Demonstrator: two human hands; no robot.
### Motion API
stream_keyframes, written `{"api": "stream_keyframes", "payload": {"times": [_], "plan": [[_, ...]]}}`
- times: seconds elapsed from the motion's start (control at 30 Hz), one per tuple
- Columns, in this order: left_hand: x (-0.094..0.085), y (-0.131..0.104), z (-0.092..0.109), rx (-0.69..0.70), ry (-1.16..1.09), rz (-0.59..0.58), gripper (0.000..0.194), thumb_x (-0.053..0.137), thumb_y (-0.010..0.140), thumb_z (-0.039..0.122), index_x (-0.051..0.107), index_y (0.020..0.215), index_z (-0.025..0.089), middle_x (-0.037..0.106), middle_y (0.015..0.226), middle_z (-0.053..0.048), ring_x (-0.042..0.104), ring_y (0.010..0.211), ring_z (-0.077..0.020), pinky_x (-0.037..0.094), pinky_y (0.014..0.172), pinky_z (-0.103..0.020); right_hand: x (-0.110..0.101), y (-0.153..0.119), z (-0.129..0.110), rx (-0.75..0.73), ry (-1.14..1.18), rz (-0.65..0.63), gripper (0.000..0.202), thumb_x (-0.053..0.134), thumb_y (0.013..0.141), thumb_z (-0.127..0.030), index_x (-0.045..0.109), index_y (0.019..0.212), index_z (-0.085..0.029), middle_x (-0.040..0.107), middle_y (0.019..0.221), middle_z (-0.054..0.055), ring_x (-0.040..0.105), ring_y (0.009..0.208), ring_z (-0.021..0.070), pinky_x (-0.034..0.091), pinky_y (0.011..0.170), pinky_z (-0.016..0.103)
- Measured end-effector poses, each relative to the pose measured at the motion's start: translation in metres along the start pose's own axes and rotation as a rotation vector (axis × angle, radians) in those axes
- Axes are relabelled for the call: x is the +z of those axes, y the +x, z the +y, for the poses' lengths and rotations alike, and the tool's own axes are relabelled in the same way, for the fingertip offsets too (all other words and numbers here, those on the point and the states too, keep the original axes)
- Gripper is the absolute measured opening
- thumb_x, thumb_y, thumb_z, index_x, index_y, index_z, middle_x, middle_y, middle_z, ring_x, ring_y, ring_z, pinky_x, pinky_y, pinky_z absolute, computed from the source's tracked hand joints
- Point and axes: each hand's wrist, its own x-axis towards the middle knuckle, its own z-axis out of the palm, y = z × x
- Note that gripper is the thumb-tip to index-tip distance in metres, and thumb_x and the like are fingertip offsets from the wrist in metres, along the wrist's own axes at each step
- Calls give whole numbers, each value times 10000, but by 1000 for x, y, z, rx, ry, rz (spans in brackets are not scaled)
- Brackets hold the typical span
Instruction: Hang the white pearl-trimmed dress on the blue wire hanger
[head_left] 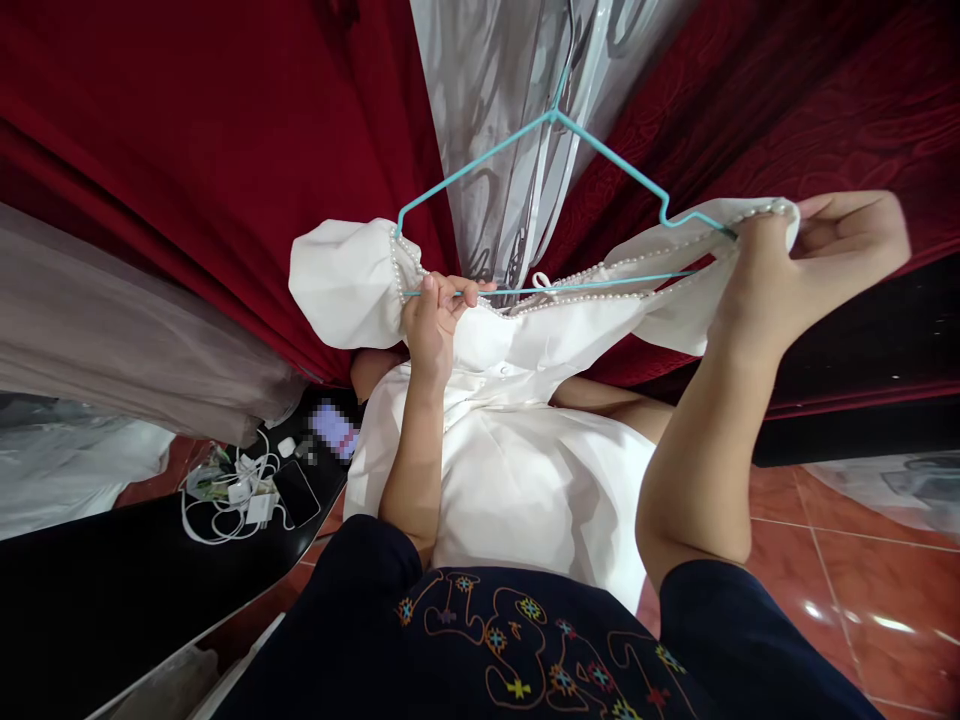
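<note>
A white dress (540,470) with pearl-trimmed neckline and puffed sleeves lies over my lap, partly on a light blue hanger (615,157). Closed around the hanger's lower bar near the left puffed sleeve (341,285) is my left hand (435,325), touching the neckline. The hanger's left shoulder sits inside that sleeve's pearl edge. At the far right, my right hand (817,240) grips the pearl-trimmed edge of the other shoulder, its fingers curled and partly hidden by the cloth. The hanger's right end reaches under that shoulder.
Dark red curtains (225,130) and sheer white fabric (480,120) hang in front. On the left, a black bench (150,590) bears tangled white cables (225,510), a charger, a dark phone (298,493) and a blurred bright screen. Red floor tiles (862,590) show at right.
</note>
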Motion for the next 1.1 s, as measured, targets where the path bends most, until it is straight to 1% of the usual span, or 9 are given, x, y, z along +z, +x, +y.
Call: {"api": "stream_keyframes", "payload": {"times": [0.2, 0.37, 0.47, 0.6, 0.63, 0.7, 0.8, 0.87, 1.1], "plan": [[-2, 1, -4, 30, 13, 7, 605, 424, 1024, 758, 333, 728, 238, 569, 742, -2, 718, 856, -174, 628, 977, -410, 19, -29, -36, -92, 51, -181, 200, 735, 807, -59, 578, 782, -179, 567, 732, -45, 547, 665, 58, 420, 635, 251], [-4, 2, -7, 55, -14, -9, 613, 461, 1006, 766, 357, 713, 238, 572, 745, -7, 685, 827, -169, 631, 965, -404, 24, -54, -46, -23, 56, -372, 136, 713, 868, -221, 580, 847, -208, 634, 773, 0, 562, 675, 76, 448, 648, 267], [-4, 2, -7, 35, 38, 6, 640, 431, 989, 806, 351, 707, 237, 573, 746, -13, 697, 839, -176, 640, 941, -404, 19, -57, -47, -50, 50, -362, 168, 753, 848, -286, 622, 884, -187, 655, 824, 21, 583, 718, 92, 445, 671, 285], [-5, 4, -10, 65, 4, -21, 625, 466, 996, 778, 354, 706, 236, 569, 738, -6, 697, 820, -169, 642, 980, -419, 13, -76, -67, -240, 141, -219, 222, 772, 867, -347, 664, 957, -175, 646, 945, 31, 564, 760, 90, 427, 673, 283], [-5, 4, -11, 65, -1, -22, 621, 465, 1000, 772, 354, 708, 236, 569, 741, -5, 696, 818, -166, 637, 999, -422, 12, -85, -73, -250, 159, -226, 205, 729, 912, -369, 664, 974, -185, 643, 959, 27, 557, 754, 87, 435, 669, 279], [-5, 5, -13, 54, -1, -22, 612, 466, 1006, 761, 349, 714, 237, 568, 750, -5, 697, 826, -163, 625, 1038, -427, 15, -104, -82, -194, 151, -356, 210, 641, 982, -411, 666, 1045, -213, 659, 1013, 25, 564, 743, 88, 466, 658, 276], [-7, 4, -12, 38, 20, -20, 595, 446, 1020, 749, 348, 726, 241, 569, 763, -10, 691, 836, -164, 620, 1054, -422, 21, -128, -79, -87, 95, -656, 261, 625, 987, -465, 671, 1105, -237, 666, 1092, 33, 597, 768, 103, 495, 616, 268], [-8, 3, -11, 42, 29, -29, 590, 420, 1026, 751, 354, 732, 243, 573, 765, -14, 683, 826, -164, 628, 1046, -417, 23, -139, -69, -78, 90, -761, 274, 632, 979, -480, 675, 1087, -232, 643, 1070, 38, 604, 794, 114, 504, 600, 261], [-8, -1, -13, -8, 9, -52, 554, 522, 998, 735, 405, 773, 243, 687, 856, -30, 775, 978, -200, 607, 1070, -426, 18, -150, -52, -99, 82, -687, 350, 567, 998, -568, 654, 1182, -284, 609, 1138, 66, 574, 815, 137, 552, 644, 300]]}}
